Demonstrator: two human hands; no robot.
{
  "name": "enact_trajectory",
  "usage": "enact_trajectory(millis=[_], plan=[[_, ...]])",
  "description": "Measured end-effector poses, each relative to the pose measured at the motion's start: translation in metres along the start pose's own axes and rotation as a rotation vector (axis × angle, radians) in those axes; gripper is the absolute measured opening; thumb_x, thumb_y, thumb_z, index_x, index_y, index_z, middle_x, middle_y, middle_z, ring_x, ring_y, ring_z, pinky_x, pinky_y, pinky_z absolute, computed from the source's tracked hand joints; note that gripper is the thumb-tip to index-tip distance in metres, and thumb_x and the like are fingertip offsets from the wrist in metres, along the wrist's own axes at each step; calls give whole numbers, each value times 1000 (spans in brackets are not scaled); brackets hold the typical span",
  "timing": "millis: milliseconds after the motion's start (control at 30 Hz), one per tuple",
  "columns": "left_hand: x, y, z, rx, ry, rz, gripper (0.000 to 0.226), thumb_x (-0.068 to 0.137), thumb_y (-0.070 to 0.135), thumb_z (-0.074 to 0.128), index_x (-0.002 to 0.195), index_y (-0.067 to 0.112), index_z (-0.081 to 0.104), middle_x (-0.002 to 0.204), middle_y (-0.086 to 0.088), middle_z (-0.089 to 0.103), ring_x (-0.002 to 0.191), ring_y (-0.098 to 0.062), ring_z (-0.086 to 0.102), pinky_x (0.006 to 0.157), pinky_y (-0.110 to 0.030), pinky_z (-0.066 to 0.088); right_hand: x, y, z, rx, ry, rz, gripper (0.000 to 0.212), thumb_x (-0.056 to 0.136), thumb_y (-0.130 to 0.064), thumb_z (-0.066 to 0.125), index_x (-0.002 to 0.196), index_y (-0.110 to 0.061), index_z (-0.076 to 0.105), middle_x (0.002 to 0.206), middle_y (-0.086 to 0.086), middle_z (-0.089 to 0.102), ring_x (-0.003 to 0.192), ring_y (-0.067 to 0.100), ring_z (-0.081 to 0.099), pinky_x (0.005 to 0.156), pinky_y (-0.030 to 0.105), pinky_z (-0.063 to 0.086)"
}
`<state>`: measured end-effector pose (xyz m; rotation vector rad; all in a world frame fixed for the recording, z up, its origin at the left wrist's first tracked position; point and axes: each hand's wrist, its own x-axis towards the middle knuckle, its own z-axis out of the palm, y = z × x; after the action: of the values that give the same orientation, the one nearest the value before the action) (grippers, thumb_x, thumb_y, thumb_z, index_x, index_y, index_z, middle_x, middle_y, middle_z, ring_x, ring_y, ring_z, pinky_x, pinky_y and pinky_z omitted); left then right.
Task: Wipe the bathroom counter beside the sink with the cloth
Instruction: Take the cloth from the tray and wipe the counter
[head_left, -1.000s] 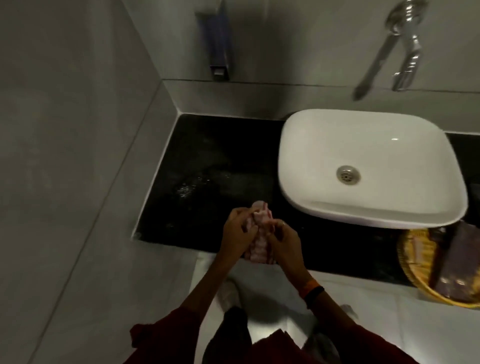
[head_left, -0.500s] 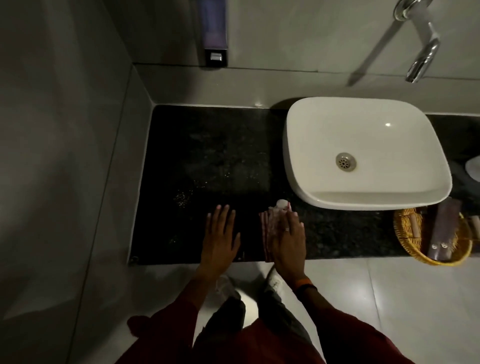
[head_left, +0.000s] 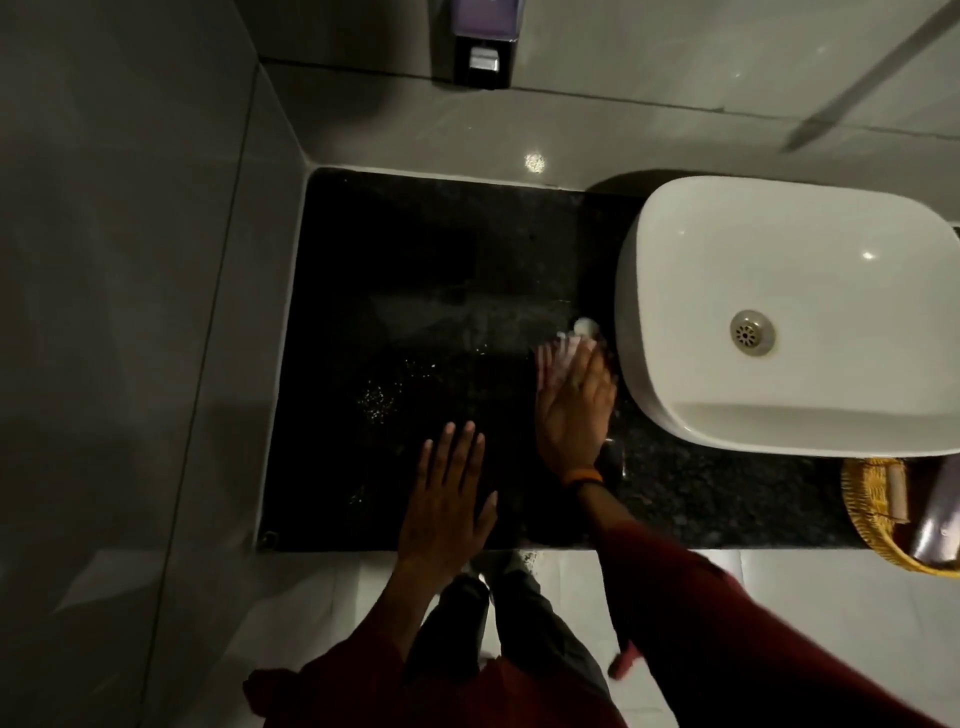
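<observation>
The cloth was pale, pinkish-white and bunched, and motion blur left its weave and folds unreadable; only its far end showed, with a small whitish knob poking out past the fingertips. It lay on the black speckled counter, pinned beneath the right hand, which was pressed flat over it, fingers straight and together, not curled around it. So the cloth sat under the palm and fingers and jutted just ahead of them, close against the left wall of the white sink, which stood immediately to the right of that hand.

The left hand lay spread and empty, flat on the counter near its front edge, nearer the person than the right hand and off to its left, apart from the cloth.

An orange and black band ringed the right wrist, with a dark red sleeve behind it. Left of the pressing hand, light specks dotted the stone. Beyond it, on the back wall, hung a soap dispenser. Farther right, past the sink's front corner, a woven yellow basket held a few small items.
</observation>
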<state>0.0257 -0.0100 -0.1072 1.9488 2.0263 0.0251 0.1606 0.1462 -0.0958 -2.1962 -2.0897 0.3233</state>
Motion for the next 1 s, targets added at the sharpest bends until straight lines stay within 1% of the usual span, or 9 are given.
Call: enact_trajectory(millis=[200, 300, 400, 533, 633, 733, 800, 900, 1000], plan=[[0, 1, -1, 54, 36, 34, 74, 101, 54, 24, 159, 10, 11, 169, -14, 7, 157, -33, 7, 126, -52, 10, 37, -87, 19, 36, -31, -317, 59, 108, -35, 18, 160, -9, 6, 168, 18, -1, 156, 37, 0, 127, 53, 6], [-4, -2, 2, 57, 52, 63, 66, 97, 52, 35, 143, 5, 48, 151, -21, 48, 143, -41, 41, 124, -54, 19, 3, -114, 31, 109, -72, -469, 62, 106, -30, 30, 160, -10, 7, 169, 17, 1, 157, 34, -3, 127, 51, 6], [-9, -2, 5, 51, 37, 66, 65, 89, 53, 40, 131, 6, 54, 131, -23, 65, 127, -43, 59, 113, -60, 41, -22, -121, 37, 163, -103, -551, 64, 107, -31, 29, 160, -8, 1, 169, 15, -5, 157, 30, -9, 128, 47, 2], [-9, -1, -3, -34, 129, 33, 61, 93, 48, 43, 138, 7, 46, 140, -24, 57, 133, -46, 51, 110, -59, 43, -15, -113, 18, 235, -214, -592, 67, 105, -39, 26, 160, -8, 3, 169, 15, -3, 157, 29, -8, 129, 45, -1], [-8, 1, -9, -149, 272, 29, 48, 95, 38, 44, 133, 9, 50, 138, -19, 53, 130, -38, 47, 102, -57, 52, -21, -81, 4, 408, -169, -427, 67, 103, -46, 24, 159, -10, 15, 169, 11, 9, 158, 23, 1, 129, 40, 1], [16, -3, -25, -193, 447, 5, 40, 97, 29, 44, 132, 12, 54, 134, -13, 52, 122, -31, 46, 99, -53, 49, -28, -25, 5, 261, -41, -342, 63, 103, -38, 38, 155, -5, 28, 166, 16, 21, 156, 29, 14, 127, 50, 18], [52, -9, -44, -132, 492, -20, 46, 98, 27, 43, 140, 10, 48, 143, -18, 51, 133, -36, 41, 112, -54, 38, -32, 2, 10, 128, -33, -375, 65, 102, -36, 46, 155, -3, 29, 165, 17, 21, 155, 30, 17, 126, 51, 21], [111, -21, -67, -11, 289, -83, 60, 102, 36, 32, 156, 10, 25, 164, -16, 26, 155, -35, 15, 126, -56, 13, -33, 16, 16, 22, -47, -441, 67, 103, -41, 39, 157, -4, 24, 167, 16, 18, 156, 28, 12, 127, 49, 17], [140, -35, -61, 80, 162, -74, 71, 101, 47, 31, 158, 7, 14, 168, -15, 15, 157, -31, 5, 126, -58, 10, -32, 14, 16, 10, -43, -439, 68, 103, -43, 34, 157, -5, 23, 167, 15, 16, 157, 26, 10, 128, 48, 14]])
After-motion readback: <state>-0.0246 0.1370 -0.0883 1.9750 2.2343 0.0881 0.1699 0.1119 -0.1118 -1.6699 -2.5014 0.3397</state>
